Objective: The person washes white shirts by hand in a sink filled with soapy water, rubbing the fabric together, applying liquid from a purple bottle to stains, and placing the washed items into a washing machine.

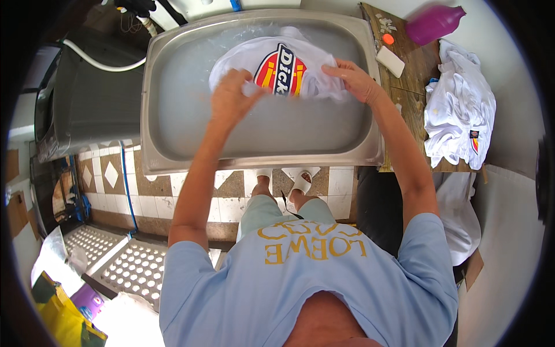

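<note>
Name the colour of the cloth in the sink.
The cloth is white with a multicoloured print; head view.

You wear one light-blue T-shirt [260, 289], short-sleeved, with a round neckline; golden-yellow lettering [315, 250] curves across the chest beside a looped emblem in the same colour. Also on you: pale mint-green shorts [254, 216]; a thin dark cord at the front; white open sandals [301, 184]. Your left hand [232, 99] and right hand [357, 82]: bare.

Right of grip: wooden bench [411, 99], orange cap [388, 39] on it, purple bottle [433, 25] near cap. Left of grip: white hose [103, 65], dark machine [95, 98]. Below grip, leftward: blue hose [128, 188], perforated panels [134, 249], yellow bag [60, 315].
</note>
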Motion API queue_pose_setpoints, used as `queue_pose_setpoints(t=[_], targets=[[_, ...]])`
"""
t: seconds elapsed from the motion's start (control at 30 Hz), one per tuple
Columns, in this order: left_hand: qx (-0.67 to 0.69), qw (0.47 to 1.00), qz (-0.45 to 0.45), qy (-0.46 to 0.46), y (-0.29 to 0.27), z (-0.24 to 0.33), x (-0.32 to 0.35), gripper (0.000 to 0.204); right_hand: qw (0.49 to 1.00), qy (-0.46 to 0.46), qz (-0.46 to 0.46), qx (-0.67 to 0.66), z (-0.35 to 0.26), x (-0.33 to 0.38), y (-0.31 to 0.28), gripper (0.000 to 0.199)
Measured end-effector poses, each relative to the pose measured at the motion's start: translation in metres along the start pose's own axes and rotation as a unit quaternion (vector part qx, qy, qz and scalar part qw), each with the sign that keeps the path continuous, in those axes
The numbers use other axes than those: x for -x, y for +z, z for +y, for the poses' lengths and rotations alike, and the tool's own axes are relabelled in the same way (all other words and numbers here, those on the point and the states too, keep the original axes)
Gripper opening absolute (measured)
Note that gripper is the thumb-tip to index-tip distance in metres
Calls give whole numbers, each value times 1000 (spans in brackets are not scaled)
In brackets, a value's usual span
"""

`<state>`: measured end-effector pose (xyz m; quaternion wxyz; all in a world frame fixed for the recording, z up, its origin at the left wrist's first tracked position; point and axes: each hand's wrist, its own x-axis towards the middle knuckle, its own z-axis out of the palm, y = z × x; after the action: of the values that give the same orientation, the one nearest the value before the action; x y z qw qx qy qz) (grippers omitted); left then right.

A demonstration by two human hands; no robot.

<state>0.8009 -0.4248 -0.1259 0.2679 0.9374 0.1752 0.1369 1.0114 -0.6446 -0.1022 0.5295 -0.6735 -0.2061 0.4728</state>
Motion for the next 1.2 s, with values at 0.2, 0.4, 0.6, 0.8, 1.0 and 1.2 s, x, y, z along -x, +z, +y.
queue_pose_setpoints(t=[0.2, 0.4, 0.6, 0.8, 1.0, 1.2], targets=[[-143, 986, 90, -10, 55, -21, 6, 17, 962, -157, -209, -82, -96, 14, -15, 44], [199, 963, 136, -118, 35, -7, -4, 17, 980, -99, -31, -170, -34, 9, -12, 44], [191, 951, 200, 140, -6, 131, -11, 76, 965, -61, -36, 251, -100, 18, 21, 47], [325, 943, -70, -11, -92, 132, -58, 29, 920, -259, 106, 276, -185, 49, 40, 36], [555, 821, 14, -130, -102, 51, -29, 29, 839, -187, 193, 474, 11, 26, 35, 49], [595, 787, -26, -164, -117, 7, -3, 39, 814, -71, 207, 538, 79, -3, 24, 55]])
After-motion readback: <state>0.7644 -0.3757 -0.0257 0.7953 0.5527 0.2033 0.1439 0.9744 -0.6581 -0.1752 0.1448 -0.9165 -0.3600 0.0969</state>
